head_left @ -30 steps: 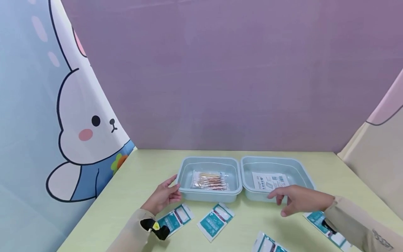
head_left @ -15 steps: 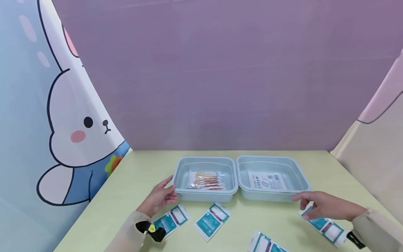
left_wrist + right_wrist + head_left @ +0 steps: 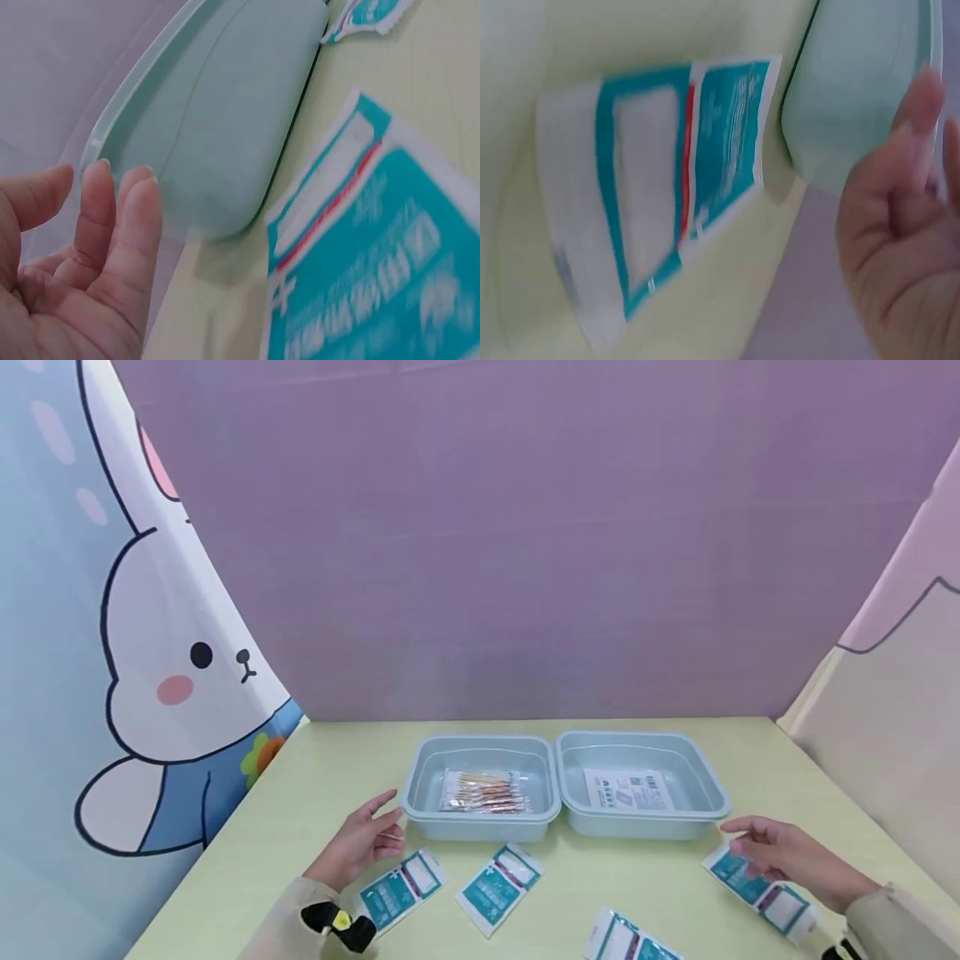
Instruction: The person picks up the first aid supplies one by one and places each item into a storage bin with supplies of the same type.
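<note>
Pale-green tabletop [image 3: 637, 877] beneath rightmost packet [image 3: 767, 900], long axis diagonal, white end nearer.

four teal packets [image 3: 498, 889], two trays [image 3: 483, 830], two hands [image 3: 354, 845], one swab bag [image 3: 486, 792] and one white packet [image 3: 628, 790] show.

The pale-sleeved left arm [image 3: 279, 922] enters at the near left and slants toward the far right. Its left hand [image 3: 356, 846] is relaxed: 2 digits stretch out at the far side of it, and the nearer fingers [image 3: 133, 240] bend loosely. The left wrist view shows the palm [image 3: 71, 319].

The right arm [image 3: 900, 914], also pale-sleeved, enters at the near right and slants toward the far left. Its right hand [image 3: 787, 860] points left, its digits loosely bent. The 2 hands are well apart, roughly level in depth.
</note>
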Motion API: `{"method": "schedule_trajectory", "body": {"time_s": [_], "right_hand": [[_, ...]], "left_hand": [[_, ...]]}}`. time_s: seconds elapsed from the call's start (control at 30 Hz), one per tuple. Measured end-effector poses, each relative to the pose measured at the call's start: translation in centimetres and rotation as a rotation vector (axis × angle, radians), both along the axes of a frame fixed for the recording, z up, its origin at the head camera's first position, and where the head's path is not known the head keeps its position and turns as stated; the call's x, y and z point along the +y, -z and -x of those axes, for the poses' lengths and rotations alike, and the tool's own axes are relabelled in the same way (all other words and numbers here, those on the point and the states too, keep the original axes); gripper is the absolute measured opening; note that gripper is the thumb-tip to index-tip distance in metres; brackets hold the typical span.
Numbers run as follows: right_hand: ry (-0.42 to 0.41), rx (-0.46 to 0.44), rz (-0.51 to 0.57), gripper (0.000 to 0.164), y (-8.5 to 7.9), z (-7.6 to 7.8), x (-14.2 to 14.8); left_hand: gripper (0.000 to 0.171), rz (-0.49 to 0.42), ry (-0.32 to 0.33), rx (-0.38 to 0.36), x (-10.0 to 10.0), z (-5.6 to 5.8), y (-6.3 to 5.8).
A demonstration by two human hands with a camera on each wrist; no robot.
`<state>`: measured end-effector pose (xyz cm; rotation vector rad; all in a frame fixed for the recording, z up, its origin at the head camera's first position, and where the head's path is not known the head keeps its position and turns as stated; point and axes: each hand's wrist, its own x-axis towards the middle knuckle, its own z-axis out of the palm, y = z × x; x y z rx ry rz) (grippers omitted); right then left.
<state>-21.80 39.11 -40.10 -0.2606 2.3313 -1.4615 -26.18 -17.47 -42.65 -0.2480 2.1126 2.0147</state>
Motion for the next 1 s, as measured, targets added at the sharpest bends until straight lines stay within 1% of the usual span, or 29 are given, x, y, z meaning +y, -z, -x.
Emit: {"method": "schedule_trajectory", "body": {"time_s": [0.03, 0.1, 0.17, 0.27, 0.37, 0.43, 0.5, 0.57, 0.6, 0.63, 0.67, 0.73, 0.77, 0.8, 0.87, 0.93, 0.97, 1.0], "right_hand": [[0.050, -0.015, -0.002, 0.053, 0.1, 0.1, 0.0], [0.104, -0.048, 0.017, 0.049, 0.1, 0.2, 0.0], [0.118, -0.087, 0.082, 0.041, 0.2, 0.4, 0.0], [0.114, -0.145, 0.192, 0.028, 0.4, 0.6, -0.1], [0.182, -0.155, 0.255, 0.019, 0.8, 0.7, -0.5], [0.247, -0.127, 0.255, 0.022, 1.1, 0.7, -1.0], [0.322, -0.094, 0.244, 0.034, 1.3, 0.7, -1.5], [0.366, -0.061, 0.250, 0.048, 1.4, 0.7, -1.9], [0.385, -0.049, 0.274, 0.049, 1.4, 0.8, -2.1], [0.395, -0.040, 0.307, 0.048, 1.4, 0.8, -2.2], [0.406, -0.037, 0.347, 0.043, 1.4, 0.8, -2.2], [0.399, -0.038, 0.431, 0.029, 1.3, 0.8, -2.2], [0.390, -0.044, 0.469, 0.024, 1.3, 0.9, -2.2], [0.379, -0.052, 0.498, 0.025, 1.3, 0.9, -2.2], [0.361, -0.068, 0.521, 0.031, 1.4, 1.0, -2.3], [0.349, -0.075, 0.525, 0.030, 1.4, 1.1, -2.4], [0.351, -0.076, 0.517, 0.035, 1.4, 1.1, -2.4], [0.358, -0.075, 0.507, 0.044, 1.4, 1.2, -2.5]], "left_hand": [[0.053, 0.017, -0.007, -0.005, -0.3, -0.1, -0.1], [0.050, 0.056, -0.008, -0.011, -0.9, -0.4, -0.2], [0.047, 0.100, -0.003, -0.016, -1.5, -0.5, -0.3], [0.045, 0.166, 0.005, -0.015, -2.3, -0.7, -0.5], [0.045, 0.272, 0.021, -0.026, -2.8, -1.0, -0.6], [0.044, 0.368, 0.054, -0.027, -3.1, -1.4, -0.6], [0.042, 0.466, 0.098, -0.029, -3.3, -1.8, -0.8], [0.040, 0.546, 0.131, -0.011, -3.7, -2.2, -1.0], [0.039, 0.578, 0.138, -0.003, -4.0, -2.4, -1.2], [0.039, 0.601, 0.141, 0.005, -4.2, -2.6, -1.4], [0.038, 0.620, 0.142, 0.009, -4.5, -2.8, -1.6], [0.037, 0.636, 0.150, 0.005, -5.0, -3.0, -1.9], [0.037, 0.640, 0.169, 0.002, -5.2, -3.2, -2.0], [0.037, 0.643, 0.188, -0.006, -5.3, -3.3, -2.1], [0.037, 0.656, 0.238, -0.010, -5.5, -3.4, -2.2], [0.038, 0.680, 0.284, 0.005, -5.5, -3.4, -2.2], [0.039, 0.696, 0.302, 0.018, -5.4, -3.4, -2.3], [0.039, 0.711, 0.307, 0.028, -5.3, -3.3, -2.3]]}}
